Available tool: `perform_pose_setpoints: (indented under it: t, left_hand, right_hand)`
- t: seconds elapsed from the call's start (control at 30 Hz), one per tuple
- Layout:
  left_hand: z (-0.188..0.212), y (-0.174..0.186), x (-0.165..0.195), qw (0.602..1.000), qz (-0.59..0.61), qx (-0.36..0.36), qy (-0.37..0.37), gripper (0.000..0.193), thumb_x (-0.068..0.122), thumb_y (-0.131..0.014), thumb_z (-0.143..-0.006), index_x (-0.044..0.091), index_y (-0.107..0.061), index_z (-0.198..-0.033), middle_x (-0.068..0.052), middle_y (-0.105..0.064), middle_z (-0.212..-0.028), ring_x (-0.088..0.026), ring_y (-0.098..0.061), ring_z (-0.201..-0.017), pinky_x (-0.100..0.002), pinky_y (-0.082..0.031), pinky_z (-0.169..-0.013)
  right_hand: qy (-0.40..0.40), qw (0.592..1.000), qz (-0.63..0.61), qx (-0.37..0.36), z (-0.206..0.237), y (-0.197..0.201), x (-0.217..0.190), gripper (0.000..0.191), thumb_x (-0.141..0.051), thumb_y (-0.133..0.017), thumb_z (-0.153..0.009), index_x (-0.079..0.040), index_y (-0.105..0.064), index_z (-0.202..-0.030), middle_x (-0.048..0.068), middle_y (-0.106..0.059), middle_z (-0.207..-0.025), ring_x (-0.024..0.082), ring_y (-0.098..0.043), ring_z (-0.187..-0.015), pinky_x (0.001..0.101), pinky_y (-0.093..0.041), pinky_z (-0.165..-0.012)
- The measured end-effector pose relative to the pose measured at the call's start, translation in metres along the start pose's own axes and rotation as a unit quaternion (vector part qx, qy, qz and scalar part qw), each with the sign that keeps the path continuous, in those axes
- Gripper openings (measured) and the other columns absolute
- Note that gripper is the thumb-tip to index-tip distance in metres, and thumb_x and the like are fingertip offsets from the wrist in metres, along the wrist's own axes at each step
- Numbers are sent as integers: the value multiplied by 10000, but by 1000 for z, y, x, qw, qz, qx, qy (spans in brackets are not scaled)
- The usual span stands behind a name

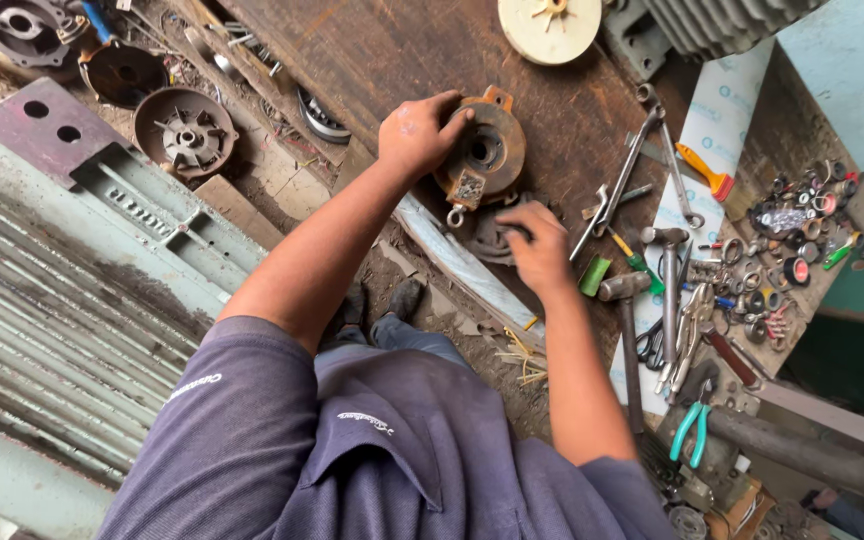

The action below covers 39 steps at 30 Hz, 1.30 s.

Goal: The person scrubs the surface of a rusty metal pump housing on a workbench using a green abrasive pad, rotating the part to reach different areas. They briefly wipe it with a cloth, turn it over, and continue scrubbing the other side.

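My left hand grips the rim of a rusty orange round motor cover that lies on the dark wooden bench. It has a central hole and a small eye bolt at its lower edge. My right hand is closed on a dark round metal part lying just below the cover, partly hidden by my fingers. Both forearms reach out from my dark blue shirt.
Wrenches, two hammers, scissors and teal-handled pliers lie right of my hands, beside a pile of small rings and washers. A cream fan disc sits at the back. A large finned green casing and rusty covers fill the left.
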<state>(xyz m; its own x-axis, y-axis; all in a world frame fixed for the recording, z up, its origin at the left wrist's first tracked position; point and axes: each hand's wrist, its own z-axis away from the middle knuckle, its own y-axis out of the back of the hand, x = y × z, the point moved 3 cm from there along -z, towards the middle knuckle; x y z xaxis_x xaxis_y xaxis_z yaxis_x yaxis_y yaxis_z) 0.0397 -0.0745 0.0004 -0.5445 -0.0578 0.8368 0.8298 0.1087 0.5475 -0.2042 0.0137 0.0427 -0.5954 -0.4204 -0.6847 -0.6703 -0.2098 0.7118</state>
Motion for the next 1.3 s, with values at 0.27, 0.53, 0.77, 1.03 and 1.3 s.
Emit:
perform_pose_setpoints:
  t: [0.27,0.53,0.77,1.03,1.3]
  left_hand:
    - [-3,0,-3,1000,11,2,-8,515,553,-615,-921,177,-697,-1263,-98,-747,-1144,-319,-701,-1058,-420,-546,-877]
    - [26,10,-19,995,64,80,-17,713,549,-601,-1052,31,-450,-1518,-244,-648,-1276,-374,-679,-1097,-463,-510,-956]
    - [122,-6,-9,972,180,7,154,759,411,-753,-904,-2,-382,-1421,-145,-715,-989,-255,-712,-825,-382,-563,-727]
    - [116,-40,-18,847,419,-30,325,561,287,-799,-867,-16,-494,-1229,-103,-666,-805,-172,-658,-607,-310,-544,-531]
    - [72,18,-41,907,309,162,234,523,196,-860,-868,40,-539,-1250,-92,-658,-916,-113,-635,-665,-255,-521,-525]
  right_hand:
    - [-13,966,-156,206,10,26,1,209,116,-647,-884,26,-683,-1070,66,-664,-1079,147,-636,-1034,274,-499,-948]
    - [-40,887,-299,348,-10,111,-12,217,88,-682,-885,22,-705,-1090,64,-701,-1076,161,-656,-1016,289,-519,-974]
    - [85,868,-318,372,-55,168,-15,213,106,-664,-923,27,-689,-1120,80,-669,-1123,159,-631,-1045,285,-490,-1030]
    - [133,925,-100,342,-122,140,27,215,123,-634,-924,35,-649,-1120,92,-642,-1144,193,-627,-1109,341,-510,-1042]
    - [84,949,-214,217,-148,171,59,233,-8,-700,-1011,6,-662,-1240,100,-666,-1189,214,-662,-1069,337,-546,-930]
